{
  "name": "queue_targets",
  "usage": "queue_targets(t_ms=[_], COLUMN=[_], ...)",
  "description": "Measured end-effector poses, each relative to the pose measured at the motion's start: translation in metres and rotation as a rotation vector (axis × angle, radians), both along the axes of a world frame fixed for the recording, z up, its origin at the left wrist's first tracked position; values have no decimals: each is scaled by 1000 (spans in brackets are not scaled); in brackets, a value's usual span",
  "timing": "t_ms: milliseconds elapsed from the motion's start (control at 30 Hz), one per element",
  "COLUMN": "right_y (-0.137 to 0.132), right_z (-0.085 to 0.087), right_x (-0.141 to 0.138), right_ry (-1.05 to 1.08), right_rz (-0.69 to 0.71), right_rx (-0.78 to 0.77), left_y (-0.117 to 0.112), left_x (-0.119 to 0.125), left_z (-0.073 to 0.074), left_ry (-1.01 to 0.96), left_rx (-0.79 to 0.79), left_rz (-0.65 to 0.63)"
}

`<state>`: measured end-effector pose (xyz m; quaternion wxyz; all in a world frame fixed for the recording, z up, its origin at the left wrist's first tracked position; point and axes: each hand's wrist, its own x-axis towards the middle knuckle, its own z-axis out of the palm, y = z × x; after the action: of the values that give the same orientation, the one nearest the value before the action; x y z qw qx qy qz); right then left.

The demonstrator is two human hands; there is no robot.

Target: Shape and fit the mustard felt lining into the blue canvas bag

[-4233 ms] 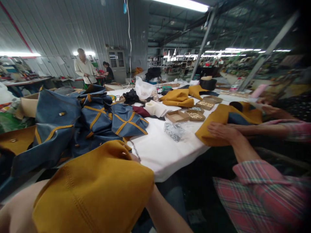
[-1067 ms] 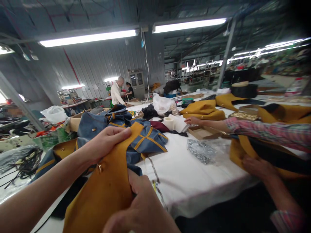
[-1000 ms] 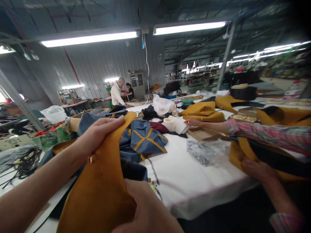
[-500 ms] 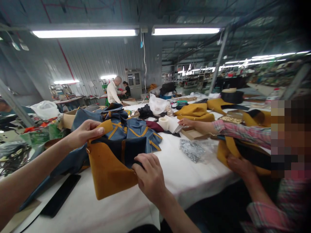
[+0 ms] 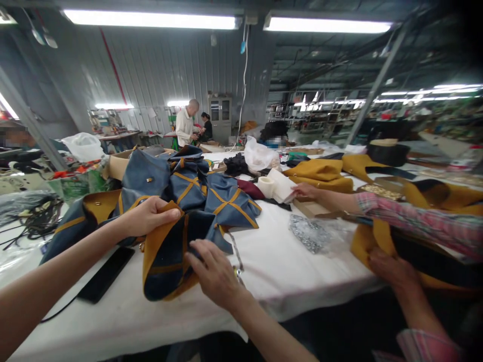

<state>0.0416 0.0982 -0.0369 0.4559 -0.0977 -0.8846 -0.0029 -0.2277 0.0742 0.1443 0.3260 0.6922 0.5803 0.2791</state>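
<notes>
A mustard-yellow bag (image 5: 171,269), dark blue with mustard straps on the face now showing, is held up above the table's front. My left hand (image 5: 160,216) pinches its upper left edge between thumb and fingers. At the bag's right side, my right hand (image 5: 215,274) has its fingers bent over the edge, its thumb hidden. A metal chain (image 5: 237,251) with a clasp shows just beyond my right hand. Behind the bag lie blue bags (image 5: 230,203) with crossed mustard straps.
A black phone (image 5: 107,274) with a cable lies left on the white-covered table (image 5: 271,281). To the right are a clear bag of metal parts (image 5: 309,234), a cardboard box (image 5: 311,207) and a white roll (image 5: 266,187). A co-worker's hand (image 5: 392,266) holds another mustard bag (image 5: 362,246).
The bag in my hands has turned, so its blue strapped face shows instead of plain mustard. My right hand has shifted left along it. The view has tilted down and turned left.
</notes>
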Motion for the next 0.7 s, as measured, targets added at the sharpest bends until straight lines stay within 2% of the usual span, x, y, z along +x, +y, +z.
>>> queue_targets(t_ms=[133,200,267,400,533,633,700], right_y=[42,55,63,68,66,64,64], right_z=[1,2,8,33,63,82,94], right_x=[-5,-5,-2,7,21,39,53], right_ry=[121,193,172,-14,-123,-338,-520], right_rz=[-39,-15,38,187,218,300,285], right_rx=[-115,-243,-316,-346,-470,-560,-514], left_y=[-14,-17,-17,-12,-5,-6,-10], left_x=[-17,-24,-32,-52,-75,-97,-113], left_z=[0,0,-2,-12,-27,-32,-32], left_ry=[-87,-94,-92,-21,22,-37,-124], left_rx=[-39,-26,-19,70,185,214,239], left_rz=[-7,13,54,163,290,385,469])
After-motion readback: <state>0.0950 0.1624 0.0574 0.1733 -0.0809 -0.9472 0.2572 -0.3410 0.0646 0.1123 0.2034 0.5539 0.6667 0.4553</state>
